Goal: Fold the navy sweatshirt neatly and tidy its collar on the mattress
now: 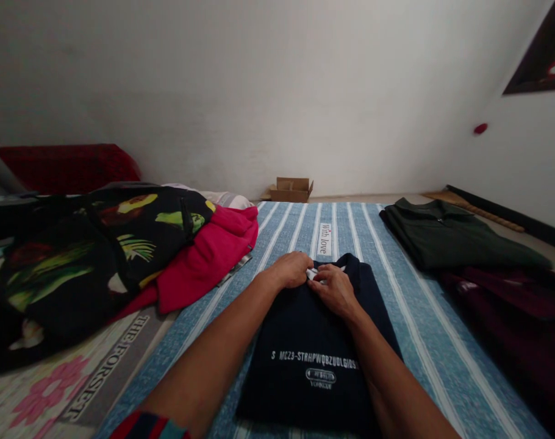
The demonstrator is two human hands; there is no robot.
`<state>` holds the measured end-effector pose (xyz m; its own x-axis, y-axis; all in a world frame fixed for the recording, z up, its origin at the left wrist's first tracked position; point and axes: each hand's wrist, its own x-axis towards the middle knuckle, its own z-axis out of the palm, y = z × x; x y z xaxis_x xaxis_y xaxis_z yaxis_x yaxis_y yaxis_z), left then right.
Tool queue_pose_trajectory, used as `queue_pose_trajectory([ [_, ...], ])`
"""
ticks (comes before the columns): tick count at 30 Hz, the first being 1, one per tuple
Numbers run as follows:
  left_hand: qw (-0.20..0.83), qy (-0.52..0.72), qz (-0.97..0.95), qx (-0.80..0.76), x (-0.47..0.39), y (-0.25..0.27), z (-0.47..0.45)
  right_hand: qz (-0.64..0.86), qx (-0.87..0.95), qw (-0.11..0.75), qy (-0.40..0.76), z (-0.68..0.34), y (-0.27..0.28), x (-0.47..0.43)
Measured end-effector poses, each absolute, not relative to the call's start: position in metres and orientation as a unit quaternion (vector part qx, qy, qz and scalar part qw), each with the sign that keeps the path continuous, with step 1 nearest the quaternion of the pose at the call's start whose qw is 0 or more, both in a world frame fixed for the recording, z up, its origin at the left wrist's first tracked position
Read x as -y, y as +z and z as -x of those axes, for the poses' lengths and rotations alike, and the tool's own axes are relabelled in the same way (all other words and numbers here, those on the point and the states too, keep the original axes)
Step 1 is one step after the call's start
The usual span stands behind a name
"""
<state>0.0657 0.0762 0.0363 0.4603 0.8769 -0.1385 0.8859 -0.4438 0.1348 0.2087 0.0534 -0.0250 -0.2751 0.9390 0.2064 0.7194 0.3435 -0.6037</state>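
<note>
A folded navy blue shirt (300,329) lies in front of me, with pale printed lettering across its lower part. My left hand (293,269) grips the left side of its collar, fingers bent over the fabric. On the other side of the neck opening, my right hand (335,289) has its fingers pinched at the collar. A small whitish patch shows between the two hands; I cannot tell if it is a label or the inside of the collar. My right forearm covers part of the shirt's right side and the end of the lettering.
The shirt rests on a blue and white striped bedsheet (401,292). At left lies a black floral garment (76,262) over a pink cloth (213,256). To the right are a folded dark green shirt (455,235) and a maroon garment (510,317). An open cardboard box (292,190) stands by the wall.
</note>
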Motion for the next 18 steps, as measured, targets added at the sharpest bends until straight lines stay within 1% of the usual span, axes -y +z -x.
queue_pose_trajectory([
  [5,0.088,-0.066,-0.851,-0.513,-0.084,0.038,-0.069,0.531,0.761,0.288,0.238,-0.209,-0.023,-0.053],
  [9,0.091,-0.072,-0.847,-0.518,-0.087,0.043,-0.069,0.535,0.746,0.301,0.259,-0.209,-0.022,-0.053],
  [13,0.1,-0.072,-0.84,-0.529,-0.087,0.048,-0.07,0.537,0.746,0.3,0.254,-0.208,-0.022,-0.053],
  [18,0.141,-0.07,-0.827,-0.539,-0.085,0.052,-0.073,0.523,0.765,0.297,0.229,-0.208,-0.021,-0.052],
])
